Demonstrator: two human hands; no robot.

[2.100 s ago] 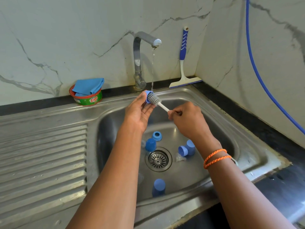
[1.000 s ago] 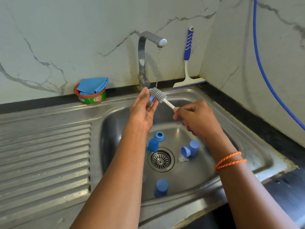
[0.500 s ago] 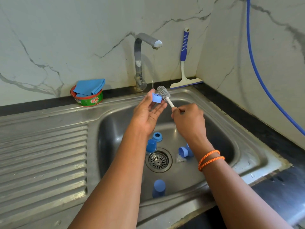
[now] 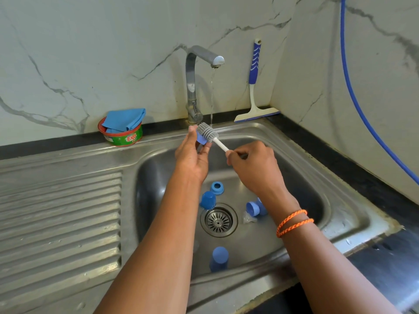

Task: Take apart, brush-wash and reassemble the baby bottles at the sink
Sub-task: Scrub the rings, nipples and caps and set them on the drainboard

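Observation:
My left hand [image 4: 191, 155] holds a small blue bottle ring [image 4: 200, 138] between thumb and fingers, above the sink basin [image 4: 301, 182]. My right hand [image 4: 254, 166] grips the white handle of a grey bottle brush [image 4: 207, 132], whose bristled head lies against the ring, beside the thin water stream. Loose blue parts lie in the basin: a collar ring [image 4: 217, 187], a cap [image 4: 207, 200] next to the drain, two caps [image 4: 255, 208] partly hidden by my right wrist, and a bottle with a blue cap [image 4: 219, 258] near the front wall.
The tap [image 4: 192, 87] runs at the back of the sink. A green soap tub with a blue cloth [image 4: 122, 128] stands at the back left. A blue-handled squeegee [image 4: 255, 87] leans in the corner. A ribbed drainboard [image 4: 61, 218] lies to the left; a blue hose [image 4: 353, 91] hangs on the right wall.
The brush head has moved back and forth over the blue ring in my left hand. Both hands have stayed under the tap, shifting slightly.

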